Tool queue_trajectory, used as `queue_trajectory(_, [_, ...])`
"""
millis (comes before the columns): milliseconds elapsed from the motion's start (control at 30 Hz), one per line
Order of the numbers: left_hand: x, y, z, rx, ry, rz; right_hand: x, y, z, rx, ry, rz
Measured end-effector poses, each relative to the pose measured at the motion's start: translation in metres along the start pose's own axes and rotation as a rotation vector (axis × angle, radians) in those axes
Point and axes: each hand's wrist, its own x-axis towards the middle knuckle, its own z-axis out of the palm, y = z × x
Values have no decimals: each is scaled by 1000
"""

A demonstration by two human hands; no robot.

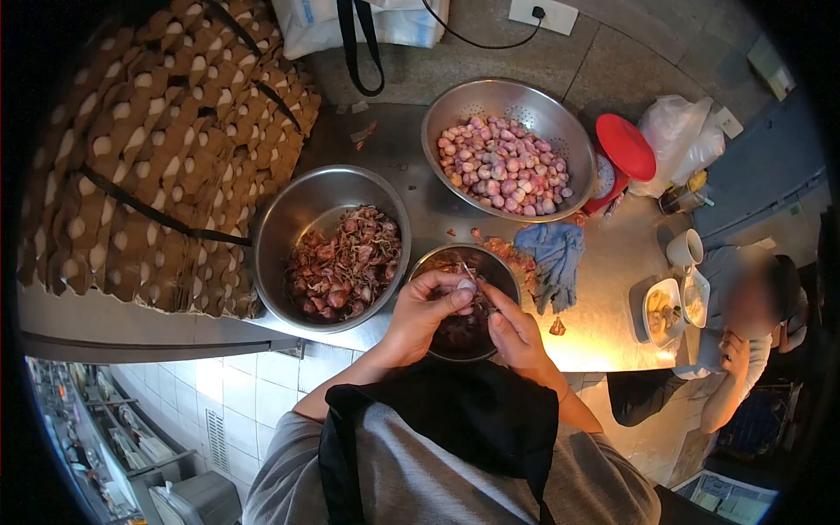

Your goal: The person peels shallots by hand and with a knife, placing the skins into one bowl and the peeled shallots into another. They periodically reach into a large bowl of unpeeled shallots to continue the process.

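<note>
My left hand (429,313) is closed, pinching a pale, partly peeled shallot (466,285) between thumb and fingers. My right hand (520,336) meets it from the other side with its fingertips pressed together; whatever they grip is too small and hidden to name. Both hands are above a small metal bowl (448,354) with dark red skins inside. Left of it, a larger steel bowl (293,197) holds unpeeled shallots (337,297) with dry roots. At the back, a steel colander (560,131) contains many peeled pink shallots (503,166).
Stacked egg trays (157,166) tied with black straps fill the left side. A blue glove (553,262) and loose skins lie right of the small bowl. Behind are a red scale (626,147) and plastic bags (678,140). A person (735,350) sits at right beside food containers (662,312).
</note>
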Motion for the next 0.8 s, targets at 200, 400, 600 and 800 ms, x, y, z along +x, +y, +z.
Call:
queue_trajectory(200, [0,3,-1,135,-74,-7,2,-4,0,245,36,68])
queue_trajectory(400, [-1,5,4,63,-71,34,6,-7,-1,232,114,88])
queue_trajectory(600, [1,6,0,-70,-103,-60,2,-10,0,326,27,92])
queue_trajectory(800, [2,5,-1,89,-120,-14,3,-5,-4,282,103,61])
